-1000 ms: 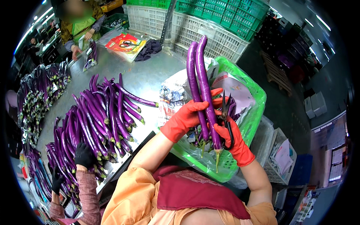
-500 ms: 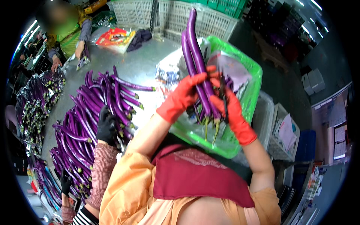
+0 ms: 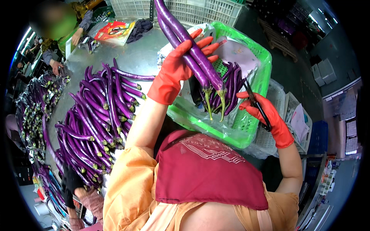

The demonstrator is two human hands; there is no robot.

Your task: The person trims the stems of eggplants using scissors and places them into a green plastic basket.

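My left hand [image 3: 169, 79], in a red rubber glove, holds two long purple eggplants [image 3: 204, 65] over the green crate [image 3: 266, 65]. They slant across the palm, stem ends toward me, with the thumb over them and the other fingers spread out beneath. In my right hand [image 3: 271, 121], also red-gloved, is a slim black cutting tool like a pair of snips [image 3: 256, 102], its tip pointing up and away from me. The tool is apart from the long green stems. More eggplants [image 3: 235, 82] lie inside the plastic-lined crate, below the held pair.
A large eggplant pile [image 3: 90, 115] covers the metal table's left side. A co-worker's black-gloved hand [image 3: 71, 179] is at its near edge. Across the table, another person's hand [image 3: 77, 36] is beside bagged eggplants [image 3: 90, 44]. White crates [image 3: 208, 13] stand behind.
My right hand has moved away from the eggplants, right and toward me. My left hand has shifted left and away, tilting the pair leftward. A co-worker's gloved hand has left the pile's right side.
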